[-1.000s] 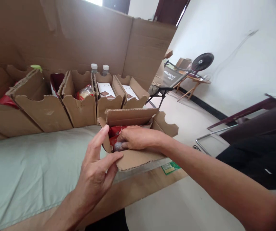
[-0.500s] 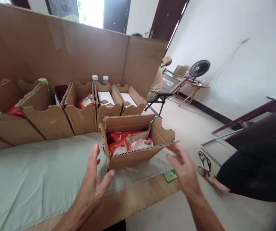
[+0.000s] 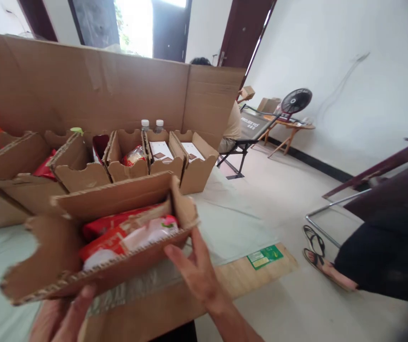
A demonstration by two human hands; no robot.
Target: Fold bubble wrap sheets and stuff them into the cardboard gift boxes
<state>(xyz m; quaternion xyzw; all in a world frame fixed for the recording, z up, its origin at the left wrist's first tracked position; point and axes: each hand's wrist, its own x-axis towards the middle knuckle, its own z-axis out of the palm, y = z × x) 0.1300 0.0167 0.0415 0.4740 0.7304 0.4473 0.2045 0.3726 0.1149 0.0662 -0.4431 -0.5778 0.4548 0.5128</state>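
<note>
An open-topped cardboard box is held in front of me, tilted, over the front of the table. Inside it lie red packets and a pink-and-white packet. My left hand grips the box from below at its near left side, the fingers partly hidden under it. My right hand holds the right end, thumb on the near wall and fingers behind the corner.
A row of cardboard boxes with packets and white cartons stands along a tall cardboard panel. Pale cloth covers the table, which has a bare wooden front edge. A person sits beyond; another person's foot is at right.
Both hands have closed on the box, which was on the cloth between them. It has been lifted and moved left and toward me, turning slightly.
</note>
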